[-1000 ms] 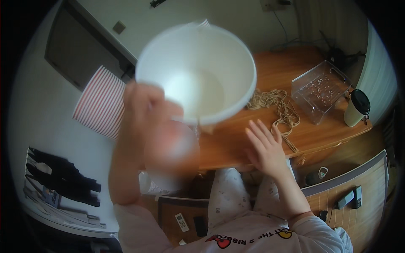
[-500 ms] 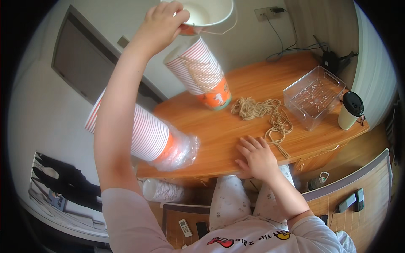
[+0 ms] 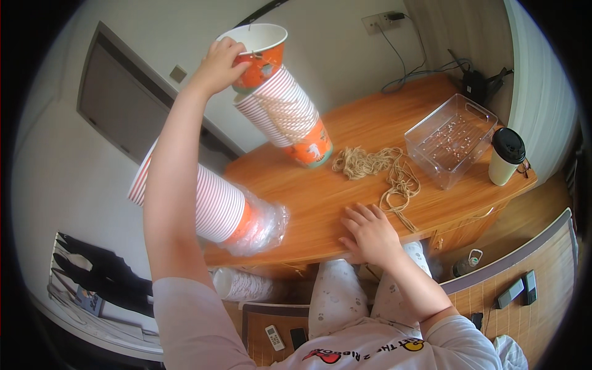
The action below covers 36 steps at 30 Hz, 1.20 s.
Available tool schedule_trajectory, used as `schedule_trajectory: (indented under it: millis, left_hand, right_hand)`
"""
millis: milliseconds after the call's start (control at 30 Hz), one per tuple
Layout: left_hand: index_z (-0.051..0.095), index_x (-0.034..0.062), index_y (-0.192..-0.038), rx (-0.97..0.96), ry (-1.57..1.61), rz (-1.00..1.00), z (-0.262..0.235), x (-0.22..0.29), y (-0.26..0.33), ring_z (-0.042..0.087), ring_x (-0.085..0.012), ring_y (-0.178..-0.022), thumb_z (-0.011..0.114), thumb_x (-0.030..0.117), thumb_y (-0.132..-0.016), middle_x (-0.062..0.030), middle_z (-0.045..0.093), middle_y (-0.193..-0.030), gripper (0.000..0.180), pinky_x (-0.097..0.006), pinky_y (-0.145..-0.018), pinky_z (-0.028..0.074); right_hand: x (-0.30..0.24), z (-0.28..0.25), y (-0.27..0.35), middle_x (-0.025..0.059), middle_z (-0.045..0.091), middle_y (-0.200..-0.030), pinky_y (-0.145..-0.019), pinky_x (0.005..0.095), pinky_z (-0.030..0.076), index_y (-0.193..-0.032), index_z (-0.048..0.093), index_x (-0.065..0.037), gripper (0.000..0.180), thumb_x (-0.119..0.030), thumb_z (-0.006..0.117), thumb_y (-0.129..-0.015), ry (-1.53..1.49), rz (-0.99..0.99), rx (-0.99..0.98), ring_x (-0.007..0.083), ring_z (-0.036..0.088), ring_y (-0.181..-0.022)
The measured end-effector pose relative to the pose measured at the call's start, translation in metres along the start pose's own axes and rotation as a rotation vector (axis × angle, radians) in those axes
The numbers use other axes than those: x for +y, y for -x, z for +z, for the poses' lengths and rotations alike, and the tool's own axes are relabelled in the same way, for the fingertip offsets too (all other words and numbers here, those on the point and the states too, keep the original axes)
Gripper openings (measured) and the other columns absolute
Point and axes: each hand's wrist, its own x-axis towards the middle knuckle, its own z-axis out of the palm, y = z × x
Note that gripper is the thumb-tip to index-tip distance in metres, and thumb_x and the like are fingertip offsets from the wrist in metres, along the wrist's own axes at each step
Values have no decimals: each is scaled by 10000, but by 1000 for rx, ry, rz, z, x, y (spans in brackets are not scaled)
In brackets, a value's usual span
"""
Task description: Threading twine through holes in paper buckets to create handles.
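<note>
My left forearm crosses in front of the sleeve of striped paper cups (image 3: 216, 206) lying on the desk (image 3: 345, 191), so I cannot see its middle part. My left hand (image 3: 216, 65) covers part of the rim of the orange cup (image 3: 259, 52) I hold up, and the fingers on the far side are hidden. The hanging stack of cups (image 3: 287, 120) below it blocks the desk behind. Whether string joins these cups is too fine to tell. The small bits inside the clear plastic tray (image 3: 450, 145) are too tiny to name. Under the desk edge, another cup stack (image 3: 243, 285) is partly hidden by my arm and lap.
</note>
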Motion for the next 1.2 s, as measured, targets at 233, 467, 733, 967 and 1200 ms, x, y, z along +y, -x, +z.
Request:
schedule_trajectory:
  millis: [233, 467, 733, 967, 1200]
  left_hand:
    - [625, 50, -1100, -56, 231, -203, 34, -31, 16, 471, -338, -1165, 587, 302, -881, -143, 561, -1169, 336, -426, -1017, 385]
    - [656, -76, -949, 256, 704, -667, 82, -6, 27, 573, -372, -1016, 460, 408, -999, -236, 634, -1050, 525, -437, -942, 421]
    - [624, -107, -810, 573, 621, -562, 116, 11, 59, 608, -367, -820, 471, 297, -1010, -239, 625, -815, 476, -434, -780, 456]
    - [638, -81, -829, 590, 693, -573, 120, 26, 58, 613, -346, -806, 505, 314, -1007, -215, 634, -835, 453, -416, -759, 464]
    - [659, -62, -857, 573, 667, -609, 121, 31, 61, 626, -339, -827, 520, 323, -1001, -202, 652, -868, 433, -404, -778, 478]
  right_hand:
    - [0, 0, -1, 125, 536, -1401, -1136, 482, 313, -1258, 612, -69, 483, -417, 579, -926, 5, -6, 20, 306, 443, -1351]
    - [2, 1, -1, 129, 542, -1396, -1128, 477, 322, -1233, 624, -67, 467, -410, 592, -918, 5, -10, 32, 309, 456, -1337]
    - [-1, -1, -1, 133, 559, -1378, -1121, 469, 332, -1212, 637, -61, 454, -396, 611, -907, -4, -16, 42, 308, 468, -1325]
    - [-1, -2, -1, 132, 566, -1371, -1121, 470, 332, -1213, 639, -64, 454, -397, 611, -906, 4, -13, 39, 307, 471, -1324]
    - [-2, -2, -2, 108, 568, -1368, -1121, 462, 336, -1203, 644, -90, 430, -375, 646, -881, 8, -3, 59, 293, 470, -1323]
